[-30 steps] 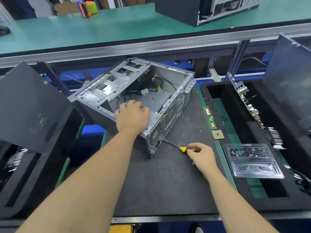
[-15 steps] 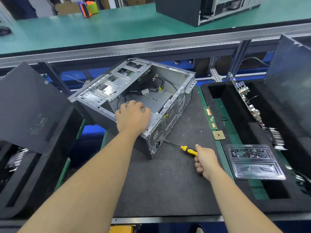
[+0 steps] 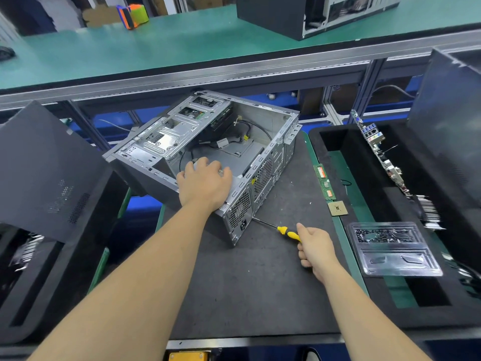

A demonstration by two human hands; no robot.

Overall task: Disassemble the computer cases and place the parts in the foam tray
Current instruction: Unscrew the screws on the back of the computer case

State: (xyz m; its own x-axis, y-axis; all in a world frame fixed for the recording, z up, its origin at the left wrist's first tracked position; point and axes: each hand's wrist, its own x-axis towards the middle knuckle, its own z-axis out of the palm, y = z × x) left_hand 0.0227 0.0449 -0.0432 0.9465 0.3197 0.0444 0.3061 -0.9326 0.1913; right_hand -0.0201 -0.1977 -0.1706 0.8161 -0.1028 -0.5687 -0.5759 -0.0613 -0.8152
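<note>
An open grey metal computer case (image 3: 205, 149) lies on its side, skewed, on the dark grey mat of the work surface (image 3: 250, 287), its open side facing up and black cables showing inside. The left hand (image 3: 204, 185) rests over the case's near upper edge, fingers curled down over the rim and gripping it, just as in the earlier frames. The right hand (image 3: 316, 250) grasps the yellow-and-black handle of a thin-shafted screwdriver (image 3: 276, 229), whose metal tip meets the lower near corner of the case's perforated rear panel. A second ago this hand lay closer to the case, with only a stub of handle showing; it has since slid back toward the person, so more yellow handle is exposed, while the tip stays at the same corner. To the right, a black foam tray (image 3: 346, 142) holds a circuit board standing on edge (image 3: 377, 147); on its near green edge lie a green memory stick (image 3: 324, 182), a square processor chip (image 3: 337, 208) and a clear plastic blister tray (image 3: 393, 250).
</note>
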